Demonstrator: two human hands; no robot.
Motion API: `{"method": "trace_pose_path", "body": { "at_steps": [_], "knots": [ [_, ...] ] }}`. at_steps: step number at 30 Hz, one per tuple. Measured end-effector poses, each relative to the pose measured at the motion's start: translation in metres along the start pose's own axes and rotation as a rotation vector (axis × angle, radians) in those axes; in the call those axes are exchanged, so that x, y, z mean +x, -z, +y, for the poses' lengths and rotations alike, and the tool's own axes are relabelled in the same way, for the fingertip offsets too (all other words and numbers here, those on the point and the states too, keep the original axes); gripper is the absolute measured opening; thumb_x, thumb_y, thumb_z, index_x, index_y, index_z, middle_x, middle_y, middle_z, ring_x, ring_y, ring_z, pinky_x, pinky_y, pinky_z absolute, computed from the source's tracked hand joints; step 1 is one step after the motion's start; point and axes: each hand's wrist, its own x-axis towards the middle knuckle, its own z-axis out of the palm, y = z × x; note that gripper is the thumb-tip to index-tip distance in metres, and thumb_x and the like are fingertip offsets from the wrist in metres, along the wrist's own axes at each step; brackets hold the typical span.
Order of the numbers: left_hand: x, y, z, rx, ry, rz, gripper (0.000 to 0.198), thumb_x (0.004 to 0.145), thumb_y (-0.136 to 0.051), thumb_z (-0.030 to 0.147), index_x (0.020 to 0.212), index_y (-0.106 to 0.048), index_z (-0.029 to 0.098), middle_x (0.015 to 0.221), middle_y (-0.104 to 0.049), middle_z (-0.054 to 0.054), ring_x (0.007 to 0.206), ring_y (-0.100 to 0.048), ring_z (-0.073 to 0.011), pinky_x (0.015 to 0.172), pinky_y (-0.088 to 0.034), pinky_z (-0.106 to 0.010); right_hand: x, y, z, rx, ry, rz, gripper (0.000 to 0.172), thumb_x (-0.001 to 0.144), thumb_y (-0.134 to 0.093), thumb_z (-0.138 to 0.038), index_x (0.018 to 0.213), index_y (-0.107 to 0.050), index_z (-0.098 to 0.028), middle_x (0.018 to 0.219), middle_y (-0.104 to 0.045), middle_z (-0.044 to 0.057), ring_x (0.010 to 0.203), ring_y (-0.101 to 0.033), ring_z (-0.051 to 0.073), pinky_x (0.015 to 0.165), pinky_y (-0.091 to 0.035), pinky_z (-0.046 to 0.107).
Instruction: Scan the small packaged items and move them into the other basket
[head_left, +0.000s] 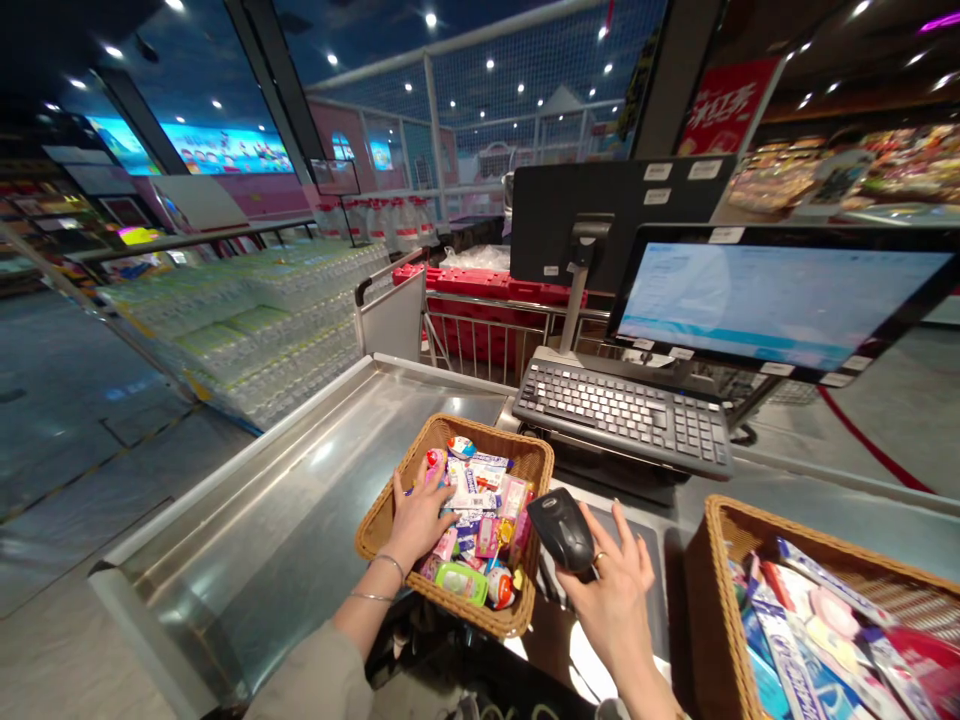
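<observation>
Left hand (421, 518) has its fingers spread over the small wrapped sweets (487, 530), thumb apart from the rest; can't tell if any fingertip is actually pinching a packet; right hand (619, 600) has a black handheld scanner (561, 530) between thumb and fingers, other fingers loosely fanned out, ring (599, 558) on one of them; the scanner's just off the right side of the wicker basket (531, 455) that the sweets are sitting in; there's a bright green pack (461, 582) near its front edge; basket's on a shiny metal counter (300, 530); black keyboard (626, 415) just behind the scanner, lit monitor (780, 300) past that; off to the right, a second basket (699, 600) full of packets; further out on the left, big stacks of bottles (277, 310)
</observation>
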Motion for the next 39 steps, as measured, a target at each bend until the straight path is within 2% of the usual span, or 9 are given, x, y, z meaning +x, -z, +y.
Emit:
{"method": "trace_pose_path", "body": {
  "at_steps": [3, 6, 9, 13, 16, 20, 25, 30, 39],
  "knots": [
    [0.009, -0.010, 0.000, -0.003, 0.035, -0.053, 0.038, 0.084, -0.062, 0.047, 0.117, -0.065, 0.031, 0.156, -0.035, -0.007, 0.147, -0.016, -0.0368, 0.108, 0.008, -0.075, 0.000, 0.001, 0.000, -0.001, -0.008, -0.003, 0.019, 0.076, -0.061, -0.039, 0.086, -0.071, -0.026, 0.132, -0.061, 0.004, 0.142, -0.029, 0.035, 0.111, -0.015, 0.064],
    [0.016, -0.014, -0.004, -0.012, 0.040, -0.100, 0.039, 0.082, -0.064, 0.049, 0.116, -0.065, 0.031, 0.156, -0.035, -0.008, 0.147, -0.017, -0.0374, 0.106, 0.008, -0.076, 0.000, 0.003, 0.000, 0.000, -0.017, 0.007, 0.018, 0.076, -0.061, -0.039, 0.085, -0.070, -0.026, 0.132, -0.062, 0.003, 0.142, -0.030, 0.034, 0.111, -0.016, 0.064],
    [0.017, -0.016, -0.005, 0.003, 0.049, -0.069, 0.035, 0.081, -0.066, 0.046, 0.113, -0.066, 0.031, 0.154, -0.039, -0.007, 0.147, -0.018, -0.0368, 0.106, 0.010, -0.075, 0.000, 0.005, 0.000, 0.000, -0.024, 0.020, 0.016, 0.075, -0.061, -0.037, 0.083, -0.070, -0.026, 0.132, -0.062, 0.002, 0.142, -0.029, 0.034, 0.112, -0.017, 0.063],
    [0.017, -0.018, -0.004, 0.029, 0.070, -0.022, 0.024, 0.084, -0.063, 0.045, 0.096, -0.068, 0.026, 0.151, -0.044, -0.006, 0.147, -0.020, -0.0367, 0.106, 0.010, -0.076, 0.000, 0.009, 0.001, -0.010, -0.038, 0.031, 0.014, 0.075, -0.062, -0.035, 0.080, -0.070, -0.025, 0.131, -0.062, 0.002, 0.142, -0.030, 0.034, 0.112, -0.017, 0.062],
    [0.019, -0.017, -0.004, 0.035, 0.075, -0.040, 0.020, 0.084, -0.063, 0.043, 0.088, -0.068, 0.024, 0.152, -0.043, -0.006, 0.146, -0.019, -0.0379, 0.105, 0.009, -0.077, 0.000, 0.012, 0.002, -0.014, -0.043, 0.043, 0.013, 0.074, -0.064, -0.036, 0.078, -0.070, -0.025, 0.131, -0.062, 0.001, 0.142, -0.030, 0.034, 0.112, -0.016, 0.063],
    [0.021, -0.011, -0.003, 0.046, 0.011, -0.050, 0.017, 0.082, -0.065, 0.039, 0.084, -0.068, 0.023, 0.149, -0.047, -0.008, 0.147, -0.019, -0.0363, 0.107, 0.012, -0.074, -0.002, 0.017, 0.002, -0.017, -0.060, 0.038, 0.012, 0.073, -0.065, -0.035, 0.079, -0.070, -0.026, 0.133, -0.061, 0.001, 0.142, -0.029, 0.034, 0.112, -0.017, 0.063],
    [0.024, -0.002, 0.003, 0.034, -0.036, 0.022, 0.020, 0.085, -0.061, 0.042, 0.085, -0.068, 0.023, 0.144, -0.053, -0.008, 0.145, -0.025, -0.0360, 0.108, 0.014, -0.072, -0.004, 0.025, 0.003, -0.047, -0.095, 0.071, 0.009, 0.071, -0.064, -0.031, 0.075, -0.070, -0.025, 0.133, -0.060, 0.001, 0.142, -0.028, 0.034, 0.112, -0.018, 0.062],
    [0.034, 0.012, 0.022, -0.002, -0.080, 0.109, 0.018, 0.084, -0.064, 0.044, 0.085, -0.068, 0.026, 0.145, -0.051, -0.005, 0.145, -0.024, -0.0372, 0.107, 0.012, -0.075, -0.009, 0.031, 0.008, -0.069, -0.111, 0.122, 0.014, 0.070, -0.064, -0.028, 0.082, -0.071, -0.026, 0.132, -0.061, 0.001, 0.142, -0.030, 0.034, 0.112, -0.017, 0.062],
    [0.053, 0.041, 0.077, -0.091, -0.208, 0.235, 0.019, 0.082, -0.067, 0.044, 0.084, -0.066, 0.025, 0.143, -0.053, -0.004, 0.145, -0.026, -0.0354, 0.111, 0.010, -0.072, -0.015, 0.046, 0.012, -0.141, -0.135, 0.174, 0.021, 0.071, -0.061, -0.027, 0.089, -0.072, -0.026, 0.132, -0.062, 0.002, 0.141, -0.032, 0.035, 0.112, -0.018, 0.062]
  ]
}}
